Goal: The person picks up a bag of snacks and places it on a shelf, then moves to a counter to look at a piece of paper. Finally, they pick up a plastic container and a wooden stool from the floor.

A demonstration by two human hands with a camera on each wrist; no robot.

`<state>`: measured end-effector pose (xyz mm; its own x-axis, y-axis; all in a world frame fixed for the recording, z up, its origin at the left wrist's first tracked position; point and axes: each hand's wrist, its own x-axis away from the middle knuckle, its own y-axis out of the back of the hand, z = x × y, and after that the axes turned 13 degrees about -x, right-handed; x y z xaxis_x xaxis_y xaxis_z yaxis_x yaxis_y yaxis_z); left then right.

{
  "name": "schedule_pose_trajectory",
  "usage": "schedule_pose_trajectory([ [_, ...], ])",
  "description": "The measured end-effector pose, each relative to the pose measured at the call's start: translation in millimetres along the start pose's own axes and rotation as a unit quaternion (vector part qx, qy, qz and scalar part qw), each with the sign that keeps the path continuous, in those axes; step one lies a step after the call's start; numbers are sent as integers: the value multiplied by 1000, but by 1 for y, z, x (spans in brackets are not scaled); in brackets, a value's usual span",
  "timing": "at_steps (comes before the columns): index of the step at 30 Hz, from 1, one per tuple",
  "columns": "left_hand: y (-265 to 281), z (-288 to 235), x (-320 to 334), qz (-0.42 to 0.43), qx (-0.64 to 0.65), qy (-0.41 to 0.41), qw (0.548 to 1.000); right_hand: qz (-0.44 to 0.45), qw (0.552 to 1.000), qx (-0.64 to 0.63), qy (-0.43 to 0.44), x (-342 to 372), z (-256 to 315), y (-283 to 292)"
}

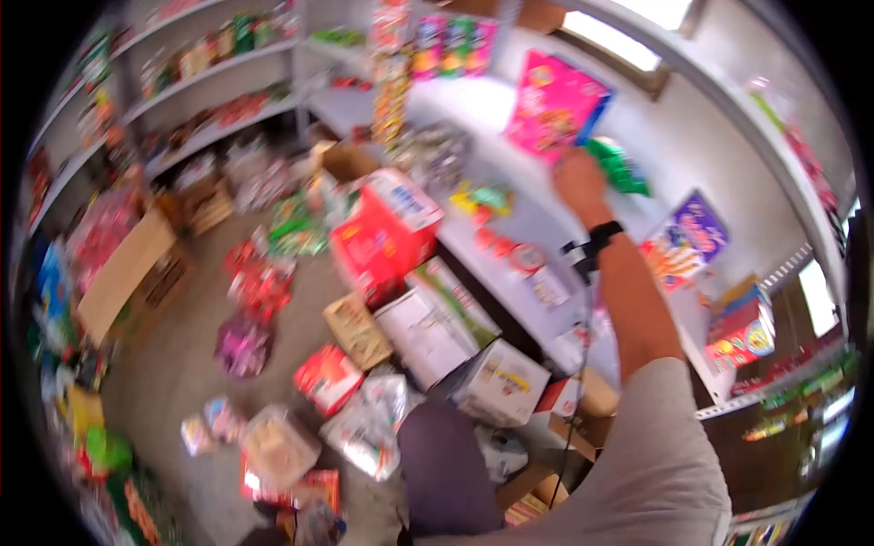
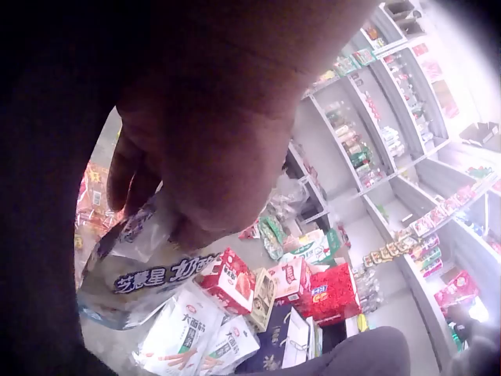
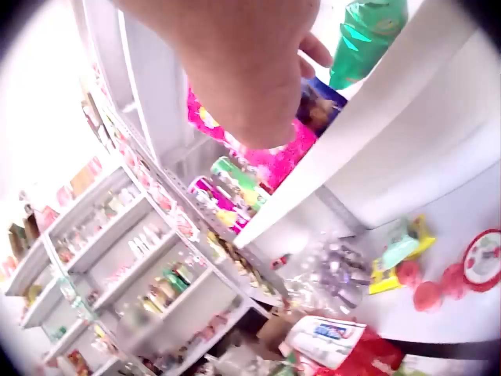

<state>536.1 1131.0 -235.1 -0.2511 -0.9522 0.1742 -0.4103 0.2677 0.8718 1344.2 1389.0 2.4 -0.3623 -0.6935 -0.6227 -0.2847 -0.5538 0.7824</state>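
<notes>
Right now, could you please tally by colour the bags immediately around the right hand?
Around the right hand:
Pink bag: 1
Blue bag, partly hidden: 1
Green bag: 1
Total: 3

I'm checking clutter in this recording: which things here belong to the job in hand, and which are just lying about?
Likely in the job:
- snack bag, held by the left hand
- pink bag, at the right hand; grip unclear

Apparently just lying about:
- purple bundle on the floor
- open carton
- big red box
</notes>
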Motion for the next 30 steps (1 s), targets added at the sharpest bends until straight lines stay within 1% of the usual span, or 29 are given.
schedule_pose_trajectory([
  [1,-11,17,6,-6,24,30,999,30,997,26,-62,2,10,8],
  [2,-12,18,13,-1,38,71,997,-11,1000,-3,-9,13,22,13],
  [3,-11,25,23,52,27,127,990,-35,996,-63,49,29,42,27],
  [4,-2,15,26,43,13,142,989,-73,983,-96,138,38,46,18],
  [5,2,20,33,57,4,141,988,-22,979,-156,131,64,79,34],
  [6,19,0,34,62,121,186,973,-43,952,-196,229,94,110,44],
  [7,37,-13,35,93,155,239,954,94,929,-300,195,132,142,41],
  [8,43,-12,41,103,206,263,937,224,883,-384,151,173,172,49],
  [9,47,-12,47,113,269,273,917,376,774,-498,109,219,212,74],
  [10,55,-16,51,119,316,280,899,454,701,-535,127,257,237,82],
  [11,66,-22,55,123,362,282,880,513,627,-574,121,295,268,97],
  [12,74,-25,61,119,378,275,876,490,609,-596,185,333,289,104],
  [13,82,-26,68,112,396,267,871,515,630,-532,234,355,308,125],
  [14,91,-25,77,105,414,260,866,507,610,-553,253,381,323,132],
  [15,101,-23,87,75,412,250,873,500,589,-572,273,406,336,135],
  [16,109,-23,96,43,409,241,879,490,581,-588,277,423,343,142],
  [17,118,-20,105,14,411,230,882,480,576,-599,281,434,351,151],
  [18,130,-19,112,-35,415,178,892,471,576,-605,284,436,354,161],
  [20,159,-6,140,-122,316,242,909,466,598,-606,241,440,349,168],
  [21,162,19,150,-193,346,201,896,463,610,-604,220,439,345,170],
  [22,171,25,159,-260,322,183,892,444,616,-622,192,439,338,169],
  [23,181,39,170,-276,305,192,891,451,637,-598,182,431,330,174],
  [25,192,52,180,-315,287,187,885,439,652,-596,162,426,315,177],
  [26,190,59,181,-314,269,178,893,410,671,-594,165,424,309,181],
  [27,185,67,177,-311,252,169,901,434,700,-552,131,420,300,187],
  [28,181,71,171,-306,235,159,909,392,737,-528,156,419,293,188],
  [29,183,39,161,-259,224,264,902,349,772,-500,180,419,284,185],
  [30,174,32,148,-226,118,213,943,301,798,-477,210,420,274,179],
])
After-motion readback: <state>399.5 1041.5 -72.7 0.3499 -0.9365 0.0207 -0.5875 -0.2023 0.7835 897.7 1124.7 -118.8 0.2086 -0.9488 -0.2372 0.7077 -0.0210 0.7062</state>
